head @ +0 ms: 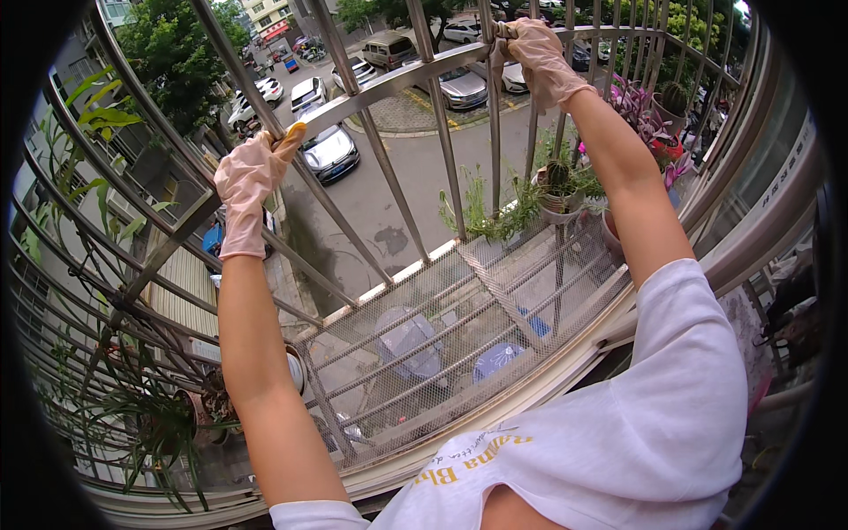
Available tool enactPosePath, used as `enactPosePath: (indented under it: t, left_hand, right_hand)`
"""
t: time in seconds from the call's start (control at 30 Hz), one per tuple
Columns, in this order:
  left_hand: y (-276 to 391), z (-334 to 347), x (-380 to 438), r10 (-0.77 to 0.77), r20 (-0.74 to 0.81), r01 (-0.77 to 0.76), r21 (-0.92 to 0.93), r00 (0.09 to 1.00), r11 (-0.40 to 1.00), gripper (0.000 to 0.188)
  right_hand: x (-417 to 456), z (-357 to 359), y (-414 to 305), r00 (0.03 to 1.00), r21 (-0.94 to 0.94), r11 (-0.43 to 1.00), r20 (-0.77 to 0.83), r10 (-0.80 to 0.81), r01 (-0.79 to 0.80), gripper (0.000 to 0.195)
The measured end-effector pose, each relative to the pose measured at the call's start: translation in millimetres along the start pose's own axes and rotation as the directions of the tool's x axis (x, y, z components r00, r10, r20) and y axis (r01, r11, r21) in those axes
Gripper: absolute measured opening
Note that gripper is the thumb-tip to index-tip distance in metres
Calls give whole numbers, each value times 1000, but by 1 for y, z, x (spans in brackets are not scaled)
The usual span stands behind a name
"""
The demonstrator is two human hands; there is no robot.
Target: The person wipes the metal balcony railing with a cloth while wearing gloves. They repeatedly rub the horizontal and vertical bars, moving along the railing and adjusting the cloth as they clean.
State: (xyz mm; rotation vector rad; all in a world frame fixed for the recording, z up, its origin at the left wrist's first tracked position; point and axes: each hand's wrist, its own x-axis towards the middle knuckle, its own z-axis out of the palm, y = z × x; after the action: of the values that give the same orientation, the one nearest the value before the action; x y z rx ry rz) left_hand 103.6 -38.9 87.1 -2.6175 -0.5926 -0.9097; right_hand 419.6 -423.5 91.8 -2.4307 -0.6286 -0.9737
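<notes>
My left hand (252, 182), in a thin, pale pink glove, closes around the metal crossbar (391, 81) of a barred window cage where it meets an upright bar. Something yellow-brown shows at its fingertips; I cannot tell whether it is cloth or a stain. Farther right, my right hand (540, 59), gloved alike, is closed at the junction of the same crossbar and another upright bar (493, 132). A crumpled, brownish bit shows by its fingers, cloth or glove, I cannot tell which. Both arms are stretched out and away from the body.
Wire mesh (424, 358) lies over the bars of the cage floor. A potted cactus (556, 179) and leafy plants (497, 212) stand at the right, with pink-purple plants (629, 99) behind. Long-leaved plants (152, 404) fill the left side. Parked cars (457, 86) are far below.
</notes>
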Motion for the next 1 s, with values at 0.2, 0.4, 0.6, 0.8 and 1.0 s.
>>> enactPosePath:
  t: [0.2,0.4,0.6,0.8,1.0]
  left_hand:
    - [3,3,6,36,-23,-37,-7,999,999,72]
    - [7,-20,-5,-5,31,4,24,1000,1000,75]
    - [7,-15,-5,0,29,0,0,1000,1000,63]
    - [11,-8,-1,-10,40,11,-25,999,1000,61]
    - [4,0,3,23,1,-23,-60,1000,998,74]
  right_hand:
    - [-54,88,-22,943,928,354,-217,253,118,28]
    - [-137,76,-145,950,986,25,-167,264,167,25]
    - [-128,128,-164,958,844,-536,137,252,20,4]
    - [-242,188,-129,921,838,-483,363,143,-255,14]
    - [-282,188,-116,859,763,-533,497,124,-364,29]
